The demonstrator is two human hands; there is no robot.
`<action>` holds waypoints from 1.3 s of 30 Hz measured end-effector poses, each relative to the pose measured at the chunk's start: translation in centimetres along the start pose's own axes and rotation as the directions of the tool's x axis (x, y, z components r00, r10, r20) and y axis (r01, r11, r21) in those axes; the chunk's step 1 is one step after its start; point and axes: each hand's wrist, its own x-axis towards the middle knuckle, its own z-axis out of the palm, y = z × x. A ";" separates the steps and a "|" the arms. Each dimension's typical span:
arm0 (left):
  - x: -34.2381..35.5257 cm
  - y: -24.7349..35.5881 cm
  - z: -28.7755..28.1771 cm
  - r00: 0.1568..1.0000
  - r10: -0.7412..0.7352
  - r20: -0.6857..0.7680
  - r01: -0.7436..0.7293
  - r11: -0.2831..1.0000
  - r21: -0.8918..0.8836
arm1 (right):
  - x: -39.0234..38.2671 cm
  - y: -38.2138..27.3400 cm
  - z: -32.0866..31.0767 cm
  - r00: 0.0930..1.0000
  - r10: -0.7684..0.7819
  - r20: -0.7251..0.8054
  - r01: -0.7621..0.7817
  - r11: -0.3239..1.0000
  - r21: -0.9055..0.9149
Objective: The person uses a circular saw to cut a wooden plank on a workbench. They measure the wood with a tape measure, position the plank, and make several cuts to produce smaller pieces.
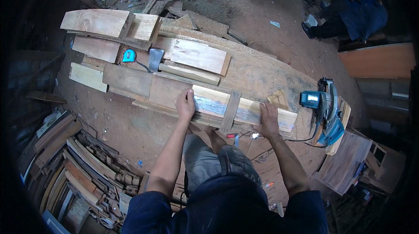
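Observation:
A pale wooden board [211, 103] with a grey-blue stained face lies along the workbench in front of me. My left hand [185, 104] is closed around its left end, thumb on top. Near the right end, my right hand [268, 120] grips the same board, fingers over its face and thumb at the near edge. Between my hands a short, darker wood strip [231, 110] lies crosswise over it. A circular saw [325, 114], teal and black, stands on the bench's right end. Left of the board are a teal tape measure [128, 55] and a grey axe head [156, 59].
Cut wood blocks [98, 22] are stacked at the bench's far left. A saw cord [301, 140] runs along the near edge. Timber offcuts [83, 173] pile up on the floor at lower left. Another person [360, 15] is at the far right, beside an orange-brown panel [379, 61].

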 end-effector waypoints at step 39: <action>30.6 -6.9 -18.9 0.977 -0.186 0.101 0.034 0.610 0.792 | 1.7 -21.9 1.2 0.962 0.239 -0.132 -0.136 0.840 0.526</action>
